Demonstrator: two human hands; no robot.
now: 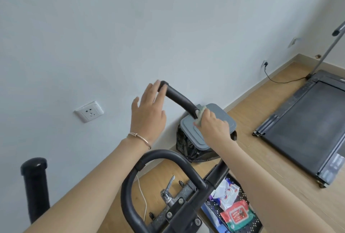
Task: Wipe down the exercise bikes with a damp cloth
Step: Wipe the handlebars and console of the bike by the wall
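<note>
While the pale cloth (200, 116) is held by the right hand (213, 127) against the exercise bike's black handlebar grip (179, 99), the grip's tip is touched by the left hand (148, 110), fingers (154, 88) straight.

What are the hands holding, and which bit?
The right hand grips a pale cloth, bunched in its fist, against the lower end of the black handlebar grip. The left hand holds nothing: its fingers are straight, at the grip's tip.

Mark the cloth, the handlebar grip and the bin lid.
cloth (201, 115): head view, bunched part against the bar.
handlebar grip (178, 98): head view, middle of the black sleeve.
bin lid (190, 135): head view, bare left part.
</note>
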